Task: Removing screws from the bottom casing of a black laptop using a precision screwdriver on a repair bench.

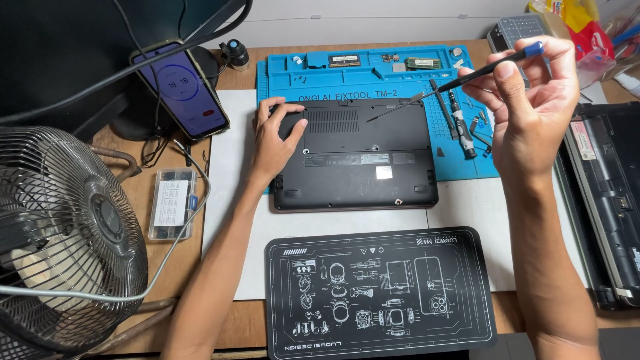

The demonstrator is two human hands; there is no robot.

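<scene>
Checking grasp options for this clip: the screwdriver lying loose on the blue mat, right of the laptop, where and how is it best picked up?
Probably by its thick black-and-silver handle, pinched across its width from above. The screwdriver lies flat on the blue mat, running away from the camera, so its long sides are open. The right hand, already holding a thin blue-tipped tool, hangs closest; the left hand rests on the laptop.

A round grey wire-caged desk fan point(63, 233) stands at the left edge of the wooden table, with a small clear plastic parts box point(172, 203) just beside it and a dark smartphone with a lit purple screen point(181, 90) propped up behind. Nearest the camera lies a black rectangular mat printed with white line drawings point(380, 293), resting partly on a white sheet point(230, 173). A second black laptop point(610, 200) lies along the right edge.
</scene>
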